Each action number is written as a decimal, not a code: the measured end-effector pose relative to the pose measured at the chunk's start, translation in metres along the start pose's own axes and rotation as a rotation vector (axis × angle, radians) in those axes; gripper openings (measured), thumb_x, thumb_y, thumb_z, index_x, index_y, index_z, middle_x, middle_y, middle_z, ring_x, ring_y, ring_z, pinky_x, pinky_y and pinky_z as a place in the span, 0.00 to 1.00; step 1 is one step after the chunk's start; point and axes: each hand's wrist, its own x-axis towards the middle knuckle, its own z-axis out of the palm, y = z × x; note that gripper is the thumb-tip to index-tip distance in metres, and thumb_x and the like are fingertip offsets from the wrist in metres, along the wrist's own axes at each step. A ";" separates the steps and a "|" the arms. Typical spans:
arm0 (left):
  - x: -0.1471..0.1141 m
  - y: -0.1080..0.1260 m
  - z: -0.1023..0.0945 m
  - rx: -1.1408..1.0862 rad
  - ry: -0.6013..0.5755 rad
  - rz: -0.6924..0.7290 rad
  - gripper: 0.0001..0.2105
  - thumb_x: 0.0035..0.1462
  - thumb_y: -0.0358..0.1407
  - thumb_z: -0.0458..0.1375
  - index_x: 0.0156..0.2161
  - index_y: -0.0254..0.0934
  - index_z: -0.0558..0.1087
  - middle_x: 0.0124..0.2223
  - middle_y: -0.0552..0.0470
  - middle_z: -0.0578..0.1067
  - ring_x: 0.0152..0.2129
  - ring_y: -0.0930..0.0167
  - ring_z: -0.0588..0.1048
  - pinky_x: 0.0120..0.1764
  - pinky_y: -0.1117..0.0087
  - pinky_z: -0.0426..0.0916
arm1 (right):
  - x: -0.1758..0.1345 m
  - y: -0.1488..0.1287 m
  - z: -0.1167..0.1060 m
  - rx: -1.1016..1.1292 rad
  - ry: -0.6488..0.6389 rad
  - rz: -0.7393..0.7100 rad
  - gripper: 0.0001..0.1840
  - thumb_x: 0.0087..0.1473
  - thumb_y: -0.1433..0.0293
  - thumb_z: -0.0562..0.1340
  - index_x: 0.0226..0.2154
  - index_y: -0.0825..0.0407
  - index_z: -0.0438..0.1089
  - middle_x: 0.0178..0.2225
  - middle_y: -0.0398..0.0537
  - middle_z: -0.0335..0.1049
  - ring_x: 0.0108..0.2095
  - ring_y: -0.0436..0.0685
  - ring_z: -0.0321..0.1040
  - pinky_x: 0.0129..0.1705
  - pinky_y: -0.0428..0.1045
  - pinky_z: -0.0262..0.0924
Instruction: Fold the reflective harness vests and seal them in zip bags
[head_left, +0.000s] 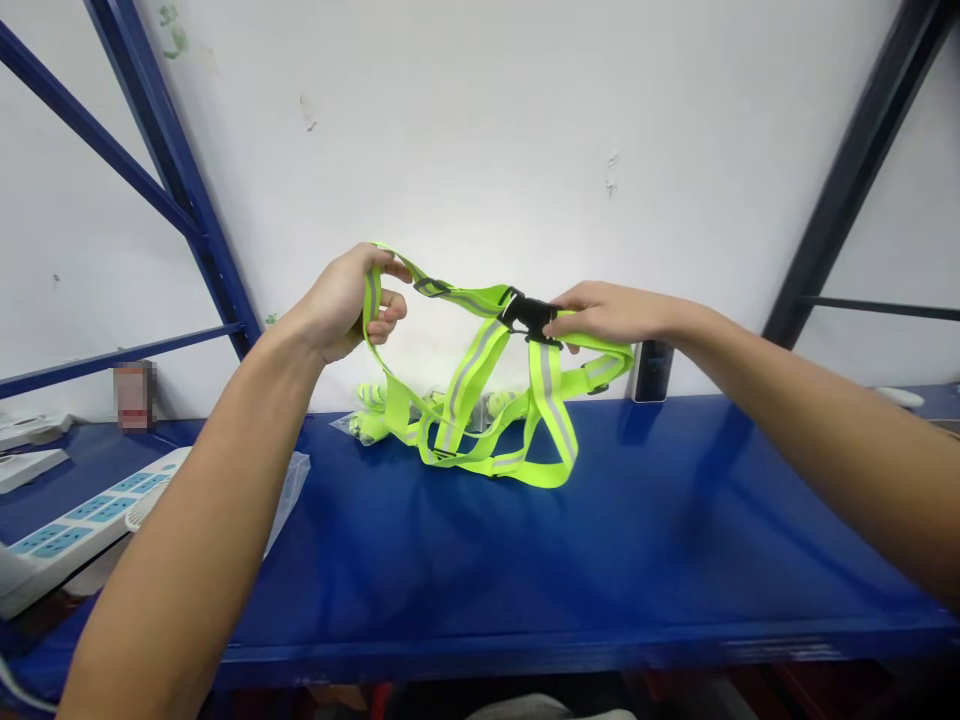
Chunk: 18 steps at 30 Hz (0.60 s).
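Note:
A neon-yellow reflective vest [551,390], made of elastic straps with silver stripes, hangs in the air between my hands above the blue shelf [480,570]. My left hand [352,305] holds a loop of its strap at the upper left, fingers curled. On the other side, my right hand [611,310] grips the vest at its black buckle [530,315], which looks fastened. Small black strap sliders [432,287] sit along the webbing. The lower straps dangle in loose loops, partly covering yellow bundles in clear plastic [367,422] behind them.
A white power strip [97,510] with blue sockets lies at left beside a clear plastic bag [289,495]. Against the wall stand a black device [652,372] and a small blurred box [135,395]. Blue metal posts [180,190] frame the shelf.

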 end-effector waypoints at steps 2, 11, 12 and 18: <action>-0.008 -0.006 0.003 -0.045 -0.068 -0.058 0.14 0.58 0.46 0.53 0.41 0.37 0.68 0.18 0.54 0.67 0.07 0.77 0.58 0.14 0.75 0.53 | -0.002 0.001 0.001 0.082 0.075 -0.005 0.19 0.57 0.54 0.62 0.25 0.50 0.73 0.25 0.49 0.74 0.26 0.58 0.67 0.29 0.52 0.56; -0.014 -0.067 0.028 -0.241 -0.476 -0.207 0.33 0.57 0.61 0.51 0.56 0.37 0.67 0.37 0.42 0.81 0.30 0.59 0.81 0.32 0.61 0.76 | -0.002 0.007 -0.005 0.553 0.258 0.024 0.20 0.52 0.51 0.68 0.29 0.51 0.75 0.27 0.50 0.75 0.24 0.57 0.70 0.26 0.52 0.61; -0.010 -0.074 0.033 -0.259 -0.481 -0.221 0.34 0.57 0.62 0.50 0.57 0.36 0.66 0.39 0.41 0.81 0.33 0.57 0.81 0.33 0.59 0.77 | -0.003 0.005 -0.005 0.603 0.241 0.026 0.19 0.51 0.52 0.69 0.27 0.52 0.75 0.26 0.50 0.75 0.24 0.58 0.71 0.26 0.53 0.63; 0.007 -0.094 0.061 -0.172 -0.458 -0.076 0.33 0.61 0.59 0.48 0.63 0.39 0.64 0.57 0.37 0.75 0.55 0.54 0.73 0.46 0.57 0.74 | -0.004 -0.001 -0.005 0.665 0.197 0.015 0.18 0.50 0.55 0.71 0.24 0.51 0.73 0.21 0.47 0.71 0.19 0.54 0.66 0.22 0.52 0.62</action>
